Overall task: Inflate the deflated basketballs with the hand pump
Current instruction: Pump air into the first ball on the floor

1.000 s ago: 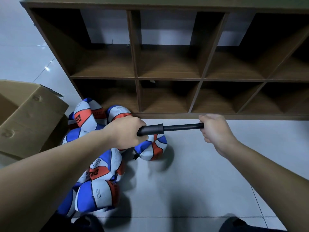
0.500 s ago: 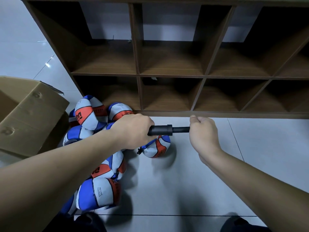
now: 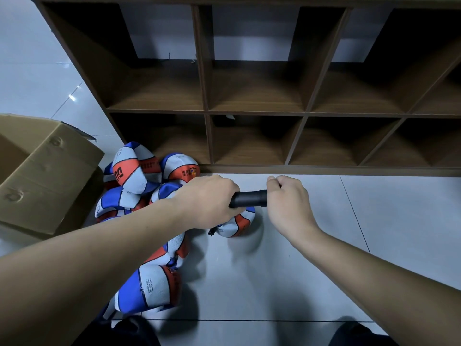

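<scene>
1. Left hand (image 3: 209,201) was wrapped round the barrel of the hand pump (image 3: 248,199); our right hand (image 3: 289,203) was clenched at the pump's other end, presumably on the handle, which its fingers hid. No rod showed between barrel and right hand, so we judged the plunger fully pushed in.

2. Pump's long axis ran approx. left to right, level, between the two hands and held above the floor (image 3: 274,275).

3. Ball being filled (image 3: 234,226) lay on the floor just below and a bit toward us from the barrel. A small black fitting showed at its left side, prob. the valve end. We couldn't tell how the pump joined it; the left hand hid that part.

4. Key relation for the next stroke: the pull would go to the right along the axis, w/ the right hand doing the travel and the left hand holding the barrel steady over the ball.

5. Room: bare floor lay to the right. Shelf unit (image 3: 249,112) stood just beyond the hands, its bottom edge near the knuckles, so the stroke should stay parallel to it.

6. Other deflated basketballs (image 3: 139,168) were heaped to the left, beside a cardboard box (image 3: 45,176), clear of the stroke path.
</scene>
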